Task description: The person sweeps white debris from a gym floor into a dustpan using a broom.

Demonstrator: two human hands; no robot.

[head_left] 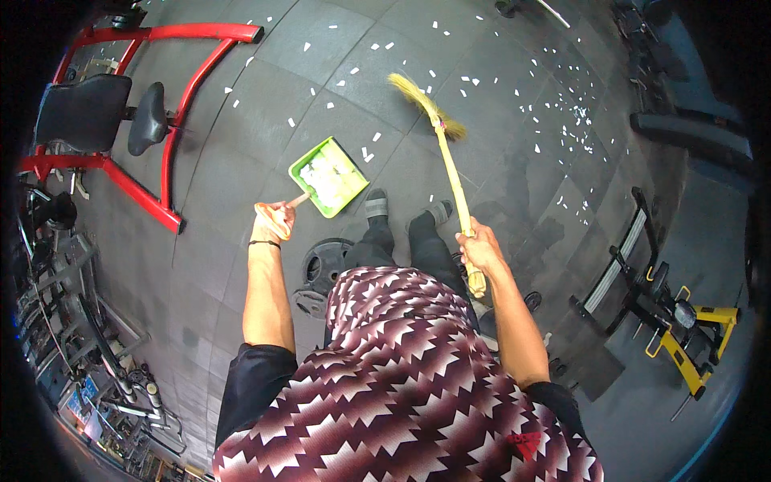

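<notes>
My left hand [277, 222] grips the handle of a green plastic dustpan [330, 212], which holds a heap of white scraps [328, 176]. In my right hand [480, 246] is a yellow straw broom [453, 172], held near the top of its handle. The broom's bristles are spread over the dark tiled floor [253, 129], ahead and right of the dustpan. Small white scraps [376, 137] lie scattered around both tools, with a denser cluster [579, 114] farther right. My feet in grey-striped slides stand between the dustpan and the broom handle.
A red-framed exercise machine [168, 156] with black pads [84, 113] stands at the left. Weight plates [325, 262] lie beside my left leg. More gym machines [90, 301] fill the lower left. A black and yellow machine [677, 352] stands at the right, below a dark bench-like piece [686, 135].
</notes>
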